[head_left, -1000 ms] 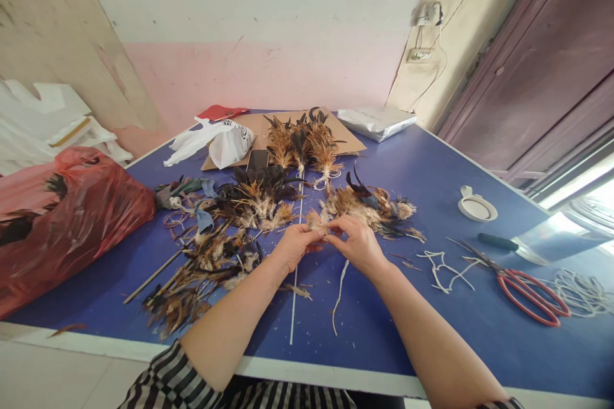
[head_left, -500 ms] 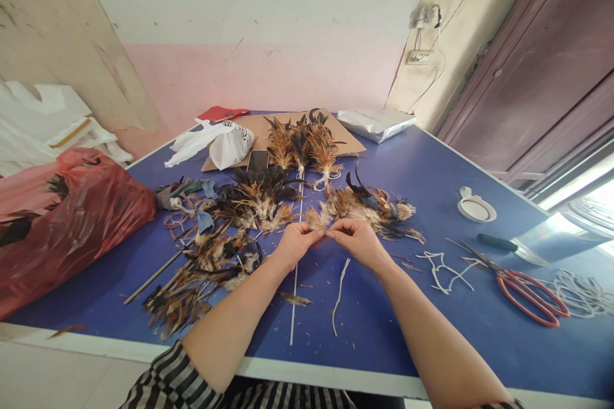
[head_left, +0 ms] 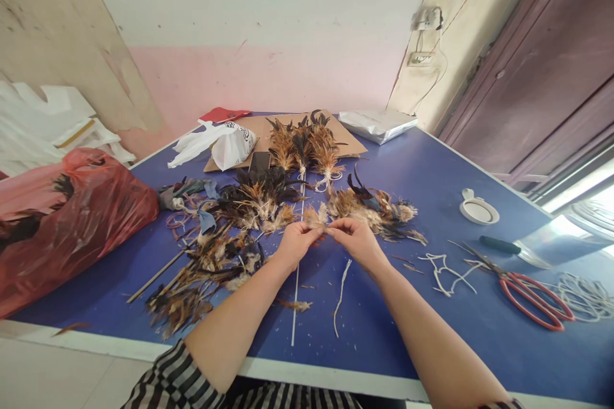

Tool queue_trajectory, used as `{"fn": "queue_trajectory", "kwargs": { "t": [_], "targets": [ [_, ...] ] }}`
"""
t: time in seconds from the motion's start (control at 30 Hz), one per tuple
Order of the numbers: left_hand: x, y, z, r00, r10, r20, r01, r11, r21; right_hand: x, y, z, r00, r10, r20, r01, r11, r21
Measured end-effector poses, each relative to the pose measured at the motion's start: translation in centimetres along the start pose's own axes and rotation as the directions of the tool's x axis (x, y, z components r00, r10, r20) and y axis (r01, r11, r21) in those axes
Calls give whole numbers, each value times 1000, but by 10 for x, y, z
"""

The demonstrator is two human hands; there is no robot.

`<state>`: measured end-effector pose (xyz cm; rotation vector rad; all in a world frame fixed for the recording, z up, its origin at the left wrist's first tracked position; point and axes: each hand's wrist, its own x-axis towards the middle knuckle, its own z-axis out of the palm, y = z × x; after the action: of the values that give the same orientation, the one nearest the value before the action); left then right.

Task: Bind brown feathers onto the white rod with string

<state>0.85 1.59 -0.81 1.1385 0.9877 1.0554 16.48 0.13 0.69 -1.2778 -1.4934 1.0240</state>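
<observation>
As two bare hands meet above a blue table [head_left: 422, 185], a small feather tuft [head_left: 314, 217] is pinched at its base between the fingertips of the left hand [head_left: 298, 246] and the right hand [head_left: 357, 243]. No cord can be made out around it; a short white cord [head_left: 342, 297] lies loose just below the hands. Dark feathers [head_left: 259, 195] and a brown feather heap [head_left: 192, 281] spread to the left, with another feather pile [head_left: 369, 208] to the right, all apparently yet to be sorted. Beyond, three feather bundles [head_left: 302, 147] lie partly on cardboard [head_left: 352, 140], white cord showing at the bases of at least two; these appear finished, the pinched tuft barely begun. Red-handled scissors [head_left: 532, 300] rest at far right, beside tangled cord [head_left: 585, 294], opposite a red plastic bag [head_left: 105, 217].
</observation>
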Motion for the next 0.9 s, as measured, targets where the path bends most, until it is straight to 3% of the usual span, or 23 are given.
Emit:
{"fn": "queue_trajectory", "kwargs": {
  "t": [0.1,0.27,0.33,0.4,0.47,0.57,0.67,0.77,0.9],
  "targets": [
    [0,1,0,1000,8,4,-8,1000,9,1,3,2,1000,16,-4,-16,1000,-11],
    [3,5,-6,997,22,-72,-23,1000,-18,7,10,-9,991,20,-135,-19,1000,11],
    [3,9,-7,993,25,-113,-30,999,-46,7,11,-12,986,3,-166,-16,997,-75],
    [1,13,-7,991,37,-127,-46,997,-69,5,9,-10,992,-33,-121,7,979,-202],
    [-2,18,-6,993,80,-91,-87,994,-73,2,6,-6,996,-77,32,83,953,-291],
    [-7,21,-2,988,150,32,-149,989,-12,-3,0,-1,964,-151,221,210,938,-276],
    [-10,17,1,980,151,131,-163,983,89,-5,-5,-6,971,-112,209,151,971,-184],
    [-9,9,2,976,149,158,-180,962,205,-5,-11,-14,978,-26,205,43,996,-76],
    [-11,3,3,955,202,217,-274,881,385,-8,-17,-13,983,-40,178,56,995,-85]
  ]
}}
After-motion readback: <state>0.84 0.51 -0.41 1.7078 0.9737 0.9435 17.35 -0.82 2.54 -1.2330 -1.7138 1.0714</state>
